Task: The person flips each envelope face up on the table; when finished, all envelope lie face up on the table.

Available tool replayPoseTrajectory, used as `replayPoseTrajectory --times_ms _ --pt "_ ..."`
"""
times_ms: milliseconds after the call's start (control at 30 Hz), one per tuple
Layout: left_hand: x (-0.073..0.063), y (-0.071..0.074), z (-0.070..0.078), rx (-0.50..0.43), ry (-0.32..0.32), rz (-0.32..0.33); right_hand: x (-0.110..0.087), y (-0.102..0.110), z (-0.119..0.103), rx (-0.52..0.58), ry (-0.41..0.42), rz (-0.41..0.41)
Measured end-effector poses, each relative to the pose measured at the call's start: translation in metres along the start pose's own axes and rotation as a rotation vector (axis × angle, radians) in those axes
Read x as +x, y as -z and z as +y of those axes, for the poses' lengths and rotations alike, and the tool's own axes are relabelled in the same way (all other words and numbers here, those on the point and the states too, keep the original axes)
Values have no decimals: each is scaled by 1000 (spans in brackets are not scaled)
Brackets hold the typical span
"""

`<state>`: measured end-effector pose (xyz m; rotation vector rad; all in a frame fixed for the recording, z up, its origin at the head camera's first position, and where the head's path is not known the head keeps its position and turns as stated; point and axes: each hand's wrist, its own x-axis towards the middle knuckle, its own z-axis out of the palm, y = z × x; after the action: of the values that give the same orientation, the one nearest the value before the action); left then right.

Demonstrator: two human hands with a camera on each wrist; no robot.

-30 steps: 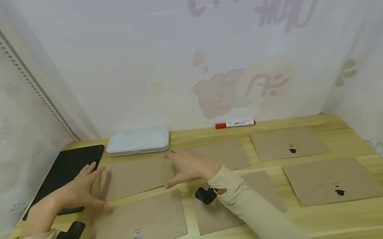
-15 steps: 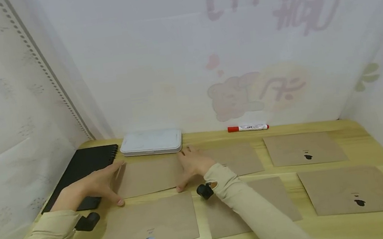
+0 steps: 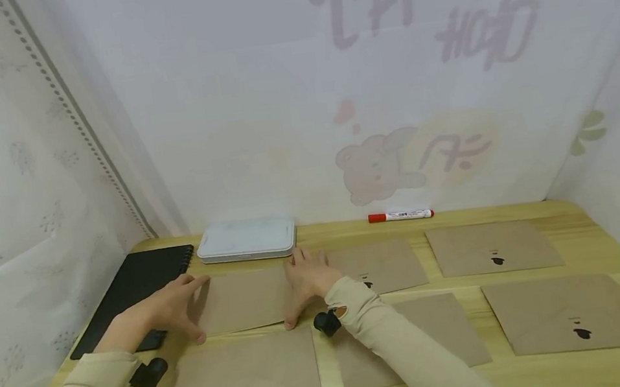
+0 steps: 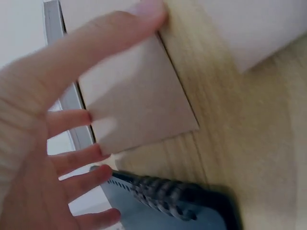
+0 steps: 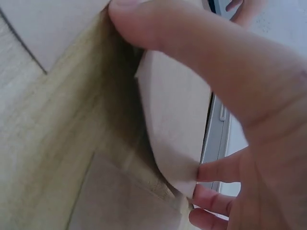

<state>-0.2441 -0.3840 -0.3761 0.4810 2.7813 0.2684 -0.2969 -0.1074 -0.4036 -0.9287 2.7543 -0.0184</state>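
A thin brown kraft-paper sheet (image 3: 242, 300) lies at the back left of the table between both hands; whether it is a single sheet or a booklet I cannot tell. My right hand (image 3: 311, 281) spans its right end and holds it from front to back. In the right wrist view, that end of the sheet (image 5: 172, 105) bows up off the wood, fingers at the far corner. My left hand (image 3: 169, 310) is spread around the left end. From the left wrist, its thumb (image 4: 91, 45) extends over the sheet and the other fingers reach the back left corner.
A black spiral notebook (image 3: 134, 285) lies at the left, partly under the left forearm's line. Behind the sheet is a white flat case (image 3: 245, 240). A red-capped marker (image 3: 401, 215) lies by the back curtain. Several similar brown sheets (image 3: 573, 312) lie in two rows.
Both hands have closed in on the back-left brown sheet. My right hand has taken hold of its right end, which now bows upward. The head view has shifted slightly.
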Motion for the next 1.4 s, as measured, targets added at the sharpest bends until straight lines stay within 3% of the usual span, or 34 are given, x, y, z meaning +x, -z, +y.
replayPoseTrajectory --times_ms 167,333,533,633,767,967,1100,1200,1400 --pt "-4 -3 -3 28 -29 96 -3 2 2 38 18 63" --pt "-8 2 4 65 -59 176 -17 18 12 146 102 144" --pt "-13 3 33 157 -133 276 -53 28 35 363 175 160" --pt "-14 4 52 150 -171 315 -74 25 50 453 193 184" --pt "-15 5 79 40 -208 274 -103 14 69 504 187 190" --pt "-21 11 127 -215 -182 152 -150 8 89 538 158 146" --pt "-20 17 158 -228 -180 144 -177 9 99 499 138 157" --pt "-18 22 176 -208 -204 173 -191 10 105 464 128 175" --pt "-13 21 195 -184 -287 218 -213 6 114 448 113 229"
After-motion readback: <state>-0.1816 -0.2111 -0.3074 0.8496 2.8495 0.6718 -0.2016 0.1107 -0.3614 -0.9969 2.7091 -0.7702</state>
